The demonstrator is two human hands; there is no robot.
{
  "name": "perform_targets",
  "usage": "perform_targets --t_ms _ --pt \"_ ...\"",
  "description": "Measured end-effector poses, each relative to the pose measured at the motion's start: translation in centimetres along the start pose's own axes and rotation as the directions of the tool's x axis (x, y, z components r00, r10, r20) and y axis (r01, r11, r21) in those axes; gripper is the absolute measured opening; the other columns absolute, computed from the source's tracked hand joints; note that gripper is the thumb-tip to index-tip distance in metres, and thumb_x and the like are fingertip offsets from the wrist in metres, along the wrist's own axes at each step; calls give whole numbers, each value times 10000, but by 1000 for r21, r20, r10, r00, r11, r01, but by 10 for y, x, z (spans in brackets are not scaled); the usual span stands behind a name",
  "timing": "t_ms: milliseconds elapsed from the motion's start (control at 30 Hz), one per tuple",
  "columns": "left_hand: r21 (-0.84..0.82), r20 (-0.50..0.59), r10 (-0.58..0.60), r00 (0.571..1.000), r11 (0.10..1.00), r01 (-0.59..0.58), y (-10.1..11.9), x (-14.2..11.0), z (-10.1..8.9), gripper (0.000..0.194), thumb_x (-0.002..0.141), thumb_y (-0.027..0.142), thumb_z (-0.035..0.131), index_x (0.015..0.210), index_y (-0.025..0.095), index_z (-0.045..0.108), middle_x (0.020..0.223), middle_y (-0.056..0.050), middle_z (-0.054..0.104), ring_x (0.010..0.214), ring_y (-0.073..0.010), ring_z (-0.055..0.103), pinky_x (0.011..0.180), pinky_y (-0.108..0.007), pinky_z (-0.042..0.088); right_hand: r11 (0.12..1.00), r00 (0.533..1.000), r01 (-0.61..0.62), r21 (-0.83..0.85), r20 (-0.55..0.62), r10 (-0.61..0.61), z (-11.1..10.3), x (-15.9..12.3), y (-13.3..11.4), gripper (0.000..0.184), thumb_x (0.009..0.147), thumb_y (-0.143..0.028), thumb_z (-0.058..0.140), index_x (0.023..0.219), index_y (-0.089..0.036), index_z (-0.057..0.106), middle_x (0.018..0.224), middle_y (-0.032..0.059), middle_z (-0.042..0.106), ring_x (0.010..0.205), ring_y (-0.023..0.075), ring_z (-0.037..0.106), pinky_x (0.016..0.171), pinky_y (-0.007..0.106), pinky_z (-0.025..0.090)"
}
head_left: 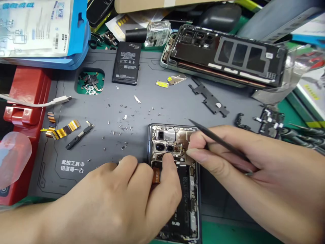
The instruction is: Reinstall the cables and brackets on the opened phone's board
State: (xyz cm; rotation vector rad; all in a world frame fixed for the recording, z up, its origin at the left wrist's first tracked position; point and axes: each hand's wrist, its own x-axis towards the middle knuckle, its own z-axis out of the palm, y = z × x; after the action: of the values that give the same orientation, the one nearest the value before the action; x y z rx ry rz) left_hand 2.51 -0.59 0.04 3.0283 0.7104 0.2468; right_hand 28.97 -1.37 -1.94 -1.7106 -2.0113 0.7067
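Observation:
An opened smartphone [186, 189], its back off, lies on the grey work mat with its camera lenses [160, 146], inner parts and black battery showing. My left hand [127, 196] is closed around the phone's left side, its thumb pressing just below the cameras. Beside the thumb an orange-brown flex cable [156, 175] shows. My right hand [243, 169] holds a slim black pointed spudger [220, 139] across the palm, its tip aimed up and left. The right thumb and index fingertips are close together at the phone's upper right edge; whether they pinch a part is hidden.
Loose screws [124, 128] are scattered left of the phone. A removed battery [127, 62], flex cables [66, 129], a black bracket [209, 98] and another opened phone [225, 56] lie farther back. A red device [27, 88] and a white cable [38, 104] are at left.

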Motion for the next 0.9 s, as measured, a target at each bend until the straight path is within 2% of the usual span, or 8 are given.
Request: perform_targets --t_ms 133,300,433,500,600,733,800,900 --pt "-13 2 -3 1000 1000 3 0 -1 -1 451 1071 116 560 1496 -36 569 742 35 572 553 -193 529 373 -357 430 999 999 -51 -13 -14 51 0 2 0 396 1036 -661 612 1047 -317 809 788 23 747 794 254 754 622 328 603" --pt "-5 -4 3 1000 1000 -3 -1 0 -2 428 1070 119 571 1470 -34 585 721 46 564 546 -188 534 377 -350 441 997 997 -73 -21 -2 73 3 3 -1 411 1048 -665 585 1066 -317 803 799 16 755 765 242 745 629 324 605" --pt "-6 4 3 1000 1000 -3 -1 0 -2 448 1071 141 602 1484 -31 593 728 44 552 550 -186 522 374 -348 430 999 999 31 -41 24 -30 2 -1 1 298 1085 -654 606 1094 -377 719 915 -101 801 705 128 745 600 199 596" --pt "-5 4 4 1000 1000 -4 -1 -1 -3 457 1067 138 610 1492 -26 598 735 40 551 554 -187 523 373 -349 425 997 998 56 -44 36 -54 1 -3 2 240 1094 -644 618 1107 -410 671 973 -166 807 772 87 788 602 135 592" --pt "-11 20 14 1000 1000 -14 0 -1 -3 461 1058 132 622 1493 -19 603 738 38 555 558 -190 536 372 -349 434 999 998 49 -21 45 -48 -1 -4 2 188 1110 -610 607 1142 -431 653 1020 -189 816 883 82 827 607 118 602" --pt "-10 8 4 1000 1000 -4 0 -1 -2 459 1059 132 620 1494 -15 610 736 37 544 557 -192 518 367 -355 420 997 995 80 -23 56 -78 -1 -4 2 158 1129 -566 582 1146 -431 662 1001 -171 818 843 93 825 617 133 619" --pt "-8 8 -1 1000 1000 1 0 -2 -1 468 1061 135 619 1504 -18 603 741 36 542 561 -191 514 368 -354 417 999 997 48 -3 57 -48 0 -3 2 209 1102 -586 606 1133 -397 690 1001 -114 826 842 142 825 613 191 639" --pt "-4 13 -1 1000 1000 1 1 -2 -1 498 1056 144 631 1523 -24 588 747 33 543 571 -198 518 377 -359 430 998 997 -65 6 30 65 4 0 3 367 1033 -662 632 1103 -322 752 930 8 807 852 254 801 638 332 673"
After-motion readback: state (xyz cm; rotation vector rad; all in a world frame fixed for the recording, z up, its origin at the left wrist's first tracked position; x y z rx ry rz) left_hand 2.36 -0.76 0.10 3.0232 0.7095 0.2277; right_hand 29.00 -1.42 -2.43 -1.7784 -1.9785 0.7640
